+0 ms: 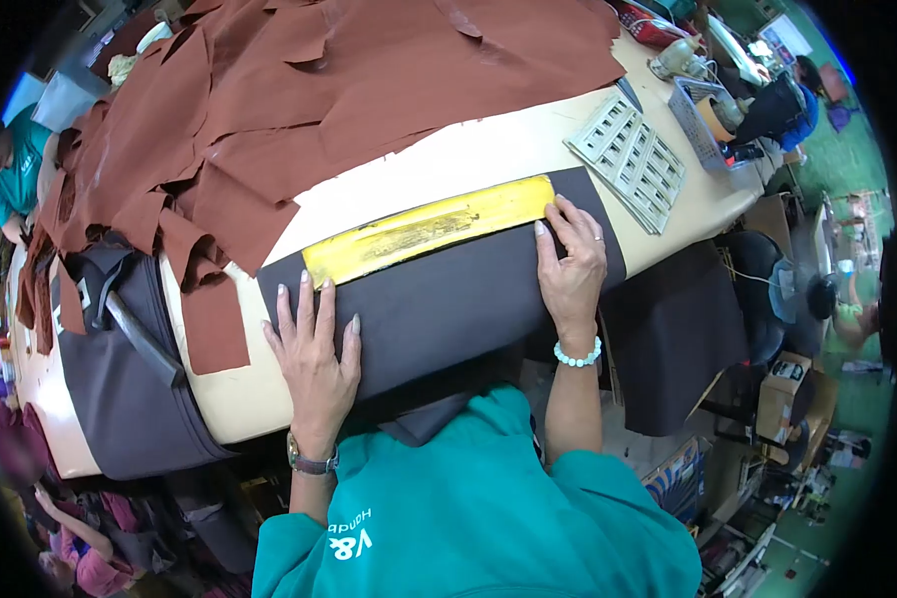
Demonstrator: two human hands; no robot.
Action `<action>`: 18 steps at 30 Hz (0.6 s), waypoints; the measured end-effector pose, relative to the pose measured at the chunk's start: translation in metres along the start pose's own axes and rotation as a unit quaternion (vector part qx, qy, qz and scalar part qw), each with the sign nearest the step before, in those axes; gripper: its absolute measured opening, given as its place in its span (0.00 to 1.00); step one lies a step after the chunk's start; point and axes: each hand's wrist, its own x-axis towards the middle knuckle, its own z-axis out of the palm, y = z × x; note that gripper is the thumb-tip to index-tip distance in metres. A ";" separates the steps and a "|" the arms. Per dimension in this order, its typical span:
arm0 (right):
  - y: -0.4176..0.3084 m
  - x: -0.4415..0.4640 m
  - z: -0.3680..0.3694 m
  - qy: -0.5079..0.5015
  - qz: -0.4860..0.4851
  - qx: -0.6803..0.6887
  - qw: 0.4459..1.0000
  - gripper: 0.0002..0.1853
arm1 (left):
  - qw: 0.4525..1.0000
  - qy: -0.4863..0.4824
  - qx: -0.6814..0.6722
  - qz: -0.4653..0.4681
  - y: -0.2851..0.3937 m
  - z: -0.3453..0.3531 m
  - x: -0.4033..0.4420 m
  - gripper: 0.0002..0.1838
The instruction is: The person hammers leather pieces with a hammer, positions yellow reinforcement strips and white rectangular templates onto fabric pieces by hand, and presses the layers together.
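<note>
A long, scuffed yellow strip [429,227] lies flat across a dark sheet of material [448,304], close to the sheet's far edge. My left hand [314,349], wearing a watch, rests with spread fingers on the dark sheet. Its fingertips reach the lower left end of the strip. At the strip's right end, my right hand [573,257] touches the corner with slightly bent fingers, thumb apart. A beaded bracelet [578,354] circles that wrist. The sheet's near part hangs over the table edge toward my body.
Reddish-brown leather pieces [359,90] cover the far table [254,409]. A folded dark sheet [135,389] drapes at left. Slotted pale plates [630,159] and a grey basket [703,125] sit at right. Other people, one in a teal sleeve [25,159], are at left.
</note>
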 end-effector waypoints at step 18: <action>-0.004 0.003 -0.003 0.015 -0.029 -0.015 0.999 0.12 | 0.993 0.021 0.081 0.078 0.013 -0.009 0.021 0.22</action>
